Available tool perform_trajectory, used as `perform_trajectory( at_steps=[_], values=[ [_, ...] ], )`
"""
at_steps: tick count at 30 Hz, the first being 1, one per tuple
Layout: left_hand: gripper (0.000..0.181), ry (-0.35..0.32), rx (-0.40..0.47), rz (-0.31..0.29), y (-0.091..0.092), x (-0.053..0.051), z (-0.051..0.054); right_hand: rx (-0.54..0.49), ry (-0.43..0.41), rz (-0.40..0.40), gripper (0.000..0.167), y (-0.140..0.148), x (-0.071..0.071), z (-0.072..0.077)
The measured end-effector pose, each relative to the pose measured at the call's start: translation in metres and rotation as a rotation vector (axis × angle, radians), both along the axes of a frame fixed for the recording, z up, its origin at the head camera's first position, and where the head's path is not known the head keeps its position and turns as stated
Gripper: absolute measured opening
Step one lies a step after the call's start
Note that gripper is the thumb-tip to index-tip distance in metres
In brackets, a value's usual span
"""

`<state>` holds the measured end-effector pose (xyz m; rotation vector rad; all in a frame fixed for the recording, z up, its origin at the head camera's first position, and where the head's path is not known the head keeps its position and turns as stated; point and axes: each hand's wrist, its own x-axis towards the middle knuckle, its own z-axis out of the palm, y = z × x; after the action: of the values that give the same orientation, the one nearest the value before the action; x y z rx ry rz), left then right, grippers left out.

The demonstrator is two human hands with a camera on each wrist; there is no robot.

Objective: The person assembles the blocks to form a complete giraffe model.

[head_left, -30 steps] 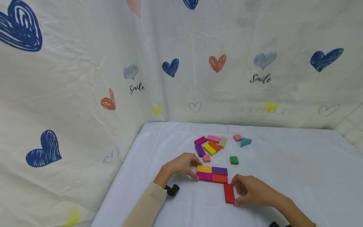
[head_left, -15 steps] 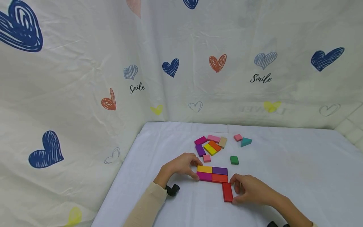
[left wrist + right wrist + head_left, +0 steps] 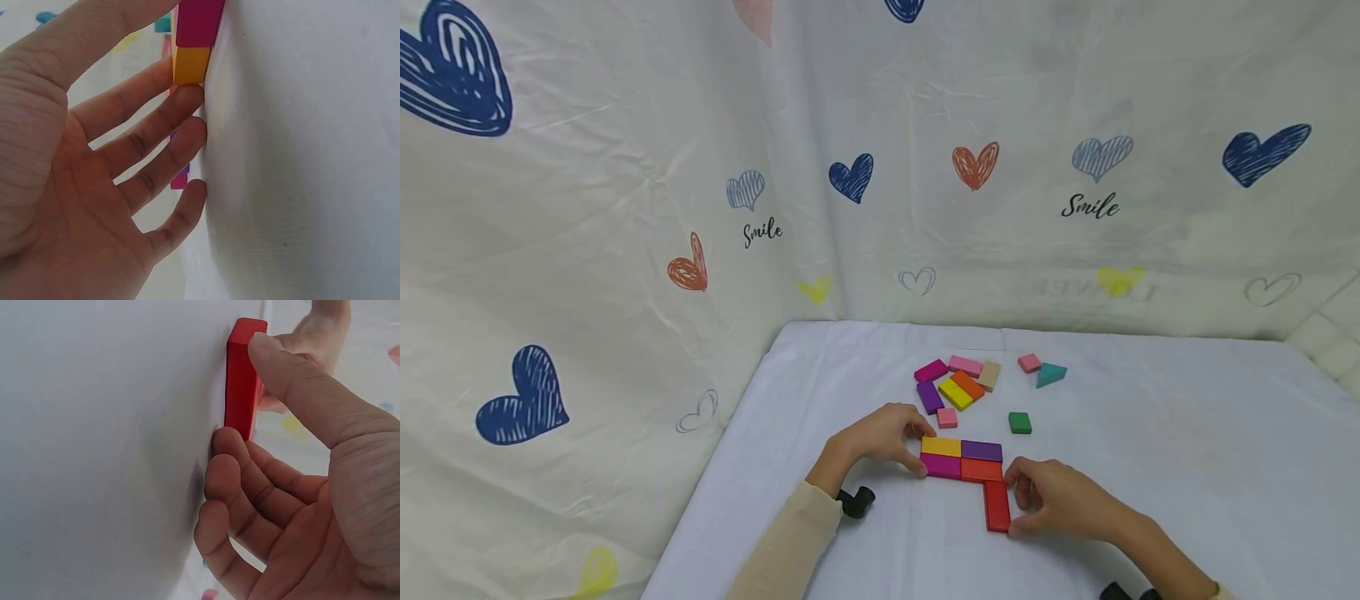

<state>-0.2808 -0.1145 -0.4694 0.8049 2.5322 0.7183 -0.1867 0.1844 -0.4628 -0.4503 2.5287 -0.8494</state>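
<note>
One pale hanging cloth [image 3: 1030, 100], printed with hearts and the word Smile, covers the background behind and to the left of the white-covered counter [image 3: 1187, 467]. My left hand [image 3: 883, 433] is clamped on the left end of a four-block rectangle [image 3: 962, 459], thumb at the near corner, fingertip at the far one, remaining fingers fanned apart. My right hand [image 3: 1063, 498] is clamped on the red block [image 3: 997, 507], thumb at its near end, fingertips towards its far end. Within the rectangle, an amber block [image 3: 941, 447] and a violet block [image 3: 982, 452] form the far row; a magenta block [image 3: 940, 466] and an orange-red block [image 3: 982, 471] form the near row. The red block lies flat, lengthwise towards me, its far end at the near edge of the orange-red block, by that block's right corner; whether the two touch, I cannot confirm. Beyond the rectangle, a yellow block [image 3: 956, 395] and an orange block [image 3: 967, 385] lie side by side, near a tan block [image 3: 988, 377] and a purple block [image 3: 929, 397]. Further right lies a teal triangle [image 3: 1051, 376]. Smaller still, a green block [image 3: 1019, 423] sits just past the rectangle's far right corner, and a small pink block [image 3: 947, 418] just beyond the amber block.
</note>
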Motion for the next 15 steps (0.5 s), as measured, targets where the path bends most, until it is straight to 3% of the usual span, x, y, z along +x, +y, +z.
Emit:
perform_trajectory(
  at_steps=[6, 15],
  values=[
    [0.052, -0.002, 0.002, 0.0, -0.0009, -0.0008, -0.0008, 0.05, 0.01, -0.035, 0.053, -0.003, -0.0008, -0.0007],
    [0.052, 0.003, -0.002, -0.001, -0.0016, -0.002, -0.0031, 0.039, 0.007, -0.03, 0.052, -0.0057, -0.0017, 0.0]
  ],
)
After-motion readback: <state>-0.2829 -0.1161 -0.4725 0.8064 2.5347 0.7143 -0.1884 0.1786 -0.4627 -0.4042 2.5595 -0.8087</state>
